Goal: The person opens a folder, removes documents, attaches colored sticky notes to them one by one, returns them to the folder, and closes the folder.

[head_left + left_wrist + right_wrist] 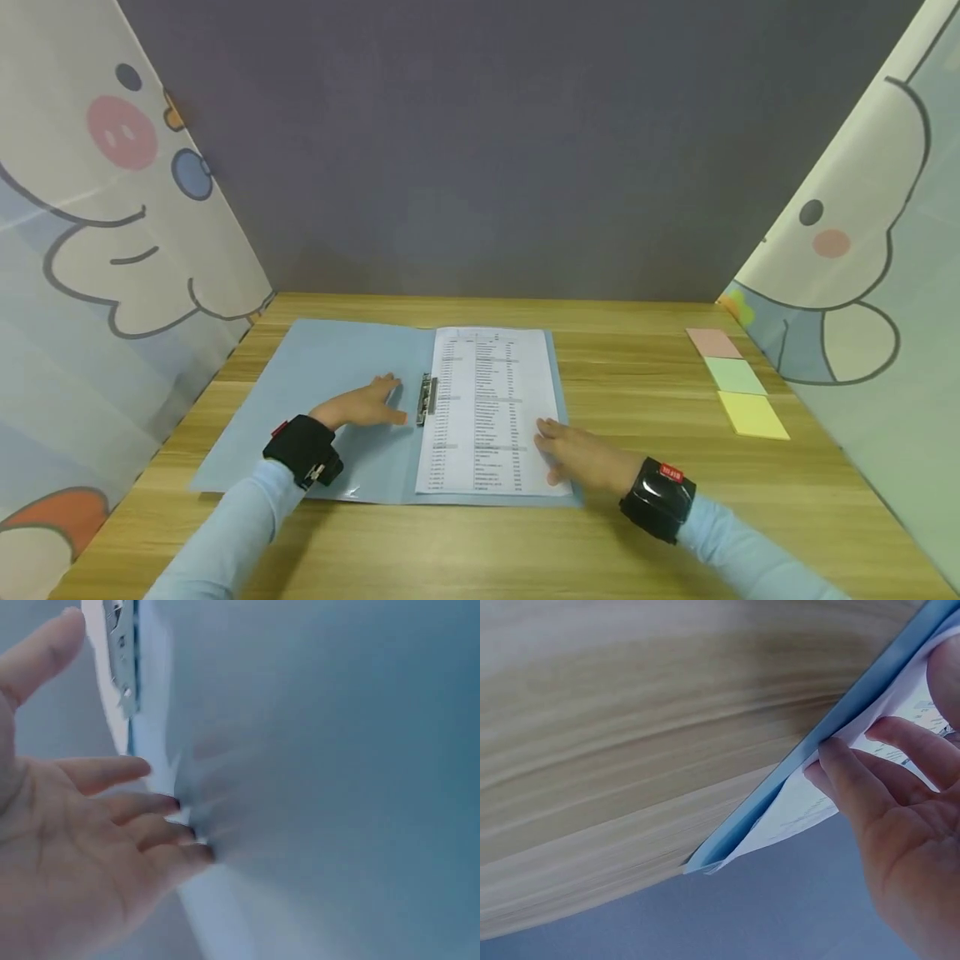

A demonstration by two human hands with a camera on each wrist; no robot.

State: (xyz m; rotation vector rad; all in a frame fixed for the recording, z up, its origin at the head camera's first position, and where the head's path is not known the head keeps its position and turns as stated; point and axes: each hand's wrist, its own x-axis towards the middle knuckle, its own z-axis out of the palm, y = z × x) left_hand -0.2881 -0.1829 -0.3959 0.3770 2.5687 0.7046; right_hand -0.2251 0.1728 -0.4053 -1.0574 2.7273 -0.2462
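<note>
A light blue folder [352, 346] lies spread flat on the wooden table. Printed sheets [495, 392] rest on its right half, next to a metal clip [426, 398] near the spine. My left hand [363, 406] is over the left cover, its thumb apart from the fingers and pointing toward the clip; in the left wrist view its fingertips are at the blue surface. Along the sheets' right edge my right hand [588, 458] has its fingertips on the paper. The right wrist view shows those fingers [855, 780] fairly straight against the paper's side.
Three sticky note pads, pink [714, 342], green [735, 376] and yellow [753, 414], lie in a row at the table's right side. A dark panel [495, 167] stands behind the table [637, 358]. Cartoon-printed sheets flank both sides.
</note>
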